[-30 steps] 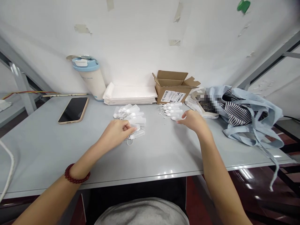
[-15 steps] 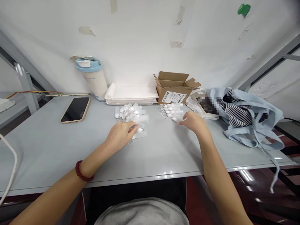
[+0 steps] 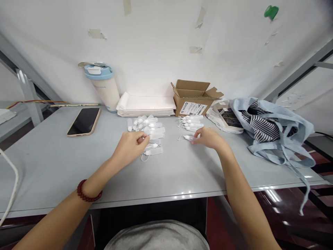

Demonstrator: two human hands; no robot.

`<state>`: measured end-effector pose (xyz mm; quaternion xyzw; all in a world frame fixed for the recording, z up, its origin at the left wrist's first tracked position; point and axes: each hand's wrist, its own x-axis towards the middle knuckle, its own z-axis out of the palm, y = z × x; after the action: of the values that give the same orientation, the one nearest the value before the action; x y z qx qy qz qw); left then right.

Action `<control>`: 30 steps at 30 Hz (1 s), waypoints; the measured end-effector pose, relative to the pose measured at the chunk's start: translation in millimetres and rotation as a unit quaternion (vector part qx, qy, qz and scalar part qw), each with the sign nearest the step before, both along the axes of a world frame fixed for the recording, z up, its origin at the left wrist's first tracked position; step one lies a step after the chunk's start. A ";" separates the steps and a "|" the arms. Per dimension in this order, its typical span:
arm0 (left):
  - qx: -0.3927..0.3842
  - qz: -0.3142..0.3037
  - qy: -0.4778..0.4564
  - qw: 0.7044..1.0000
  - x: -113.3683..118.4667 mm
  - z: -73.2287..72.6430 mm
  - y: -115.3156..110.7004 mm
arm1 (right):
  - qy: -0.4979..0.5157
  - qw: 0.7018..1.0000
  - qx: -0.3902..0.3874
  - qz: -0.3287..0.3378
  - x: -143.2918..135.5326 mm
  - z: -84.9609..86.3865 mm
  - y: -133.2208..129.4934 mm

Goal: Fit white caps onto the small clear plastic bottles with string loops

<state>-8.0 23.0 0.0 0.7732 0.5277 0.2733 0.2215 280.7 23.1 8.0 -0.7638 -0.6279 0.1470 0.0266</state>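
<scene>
A pile of small translucent white plastic tubes point(image 3: 145, 123) with thin loops lies at the middle of the table. My left hand point(image 3: 131, 146) is at the pile's near left side, thumb and fingers pinched together; what they hold, if anything, is hidden. One tube point(image 3: 154, 151) with its loop lies just right of that hand. Further right, several matching tubes point(image 3: 191, 121) are lined up side by side, loops to the left. My right hand point(image 3: 209, 138) grips the right end of a single tube point(image 3: 187, 138) just in front of that row, its loop pointing left.
Behind the tubes are a stack of white sheets or bags point(image 3: 147, 106) and an open cardboard box point(image 3: 192, 104). A phone point(image 3: 83, 121) and a blue-lidded cup point(image 3: 104, 88) are on the left. A light blue cloth bag point(image 3: 296, 118) lies at the right, beside a plastic-wrapped item point(image 3: 229, 119).
My right hand has shifted left and slightly towards me, and a tube now shows in its fingers below the row. My left hand has drawn back a little leftward, its fingers closed.
</scene>
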 end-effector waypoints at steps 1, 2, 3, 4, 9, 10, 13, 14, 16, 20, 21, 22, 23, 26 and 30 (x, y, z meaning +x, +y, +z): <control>-0.004 0.008 -0.012 1.000 -0.6 1.6 -0.2 | 0.028 0.999 -0.008 0.024 -2.3 1.2 -1.4; -0.010 0.014 -0.022 1.000 -1.1 3.0 -0.4 | 0.058 0.997 -0.021 0.050 -4.7 3.0 -2.9; -0.016 0.018 -0.029 0.999 -1.5 4.3 -0.4 | 0.089 0.993 -0.032 0.074 -7.3 5.1 -4.4; -0.023 0.020 -0.035 0.999 -1.7 5.3 -0.4 | 0.116 0.988 -0.040 0.096 -9.8 7.3 -5.7; -0.067 -0.009 -0.068 0.995 -0.9 6.3 0.3 | 0.196 0.959 -0.047 0.198 -19.8 12.8 -10.5; -0.085 -0.024 -0.076 0.993 -0.5 6.0 -0.1 | 0.209 0.953 -0.047 0.213 -21.4 12.6 -11.2; -0.140 -0.075 -0.095 0.983 0.8 5.0 -2.3 | 0.249 0.939 -0.044 0.235 -26.3 11.5 -13.0; -0.151 -0.090 -0.097 0.980 1.2 4.7 -3.4 | 0.260 0.935 -0.041 0.239 -27.8 11.4 -13.6; -0.159 -0.115 -0.093 0.976 1.8 4.3 -5.3 | 0.276 0.929 -0.036 0.244 -30.5 11.6 -14.7; -0.151 -0.141 -0.078 0.975 1.7 3.7 -7.4 | 0.287 0.926 -0.031 0.244 -33.5 12.6 -15.9; -0.150 -0.143 -0.077 0.975 1.5 3.6 -7.6 | 0.287 0.926 -0.032 0.243 -33.8 12.7 -16.0; -0.150 -0.144 -0.078 0.975 1.3 3.7 -7.6 | 0.287 0.926 -0.033 0.242 -34.1 12.7 -16.0; -0.150 -0.145 -0.080 0.975 1.1 3.8 -7.5 | 0.286 0.927 -0.034 0.242 -34.3 12.6 -16.0; -0.152 -0.144 -0.080 0.975 0.8 4.6 -7.4 | 0.280 0.929 -0.037 0.238 -35.3 12.1 -16.1; -0.159 -0.142 -0.082 0.974 1.3 5.1 -7.6 | 0.276 0.931 -0.037 0.234 -37.4 11.2 -16.4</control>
<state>-6.7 15.4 5.1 0.7700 0.4296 0.2138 0.4205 243.3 6.6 19.1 -0.5248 -0.7510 0.3773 0.1352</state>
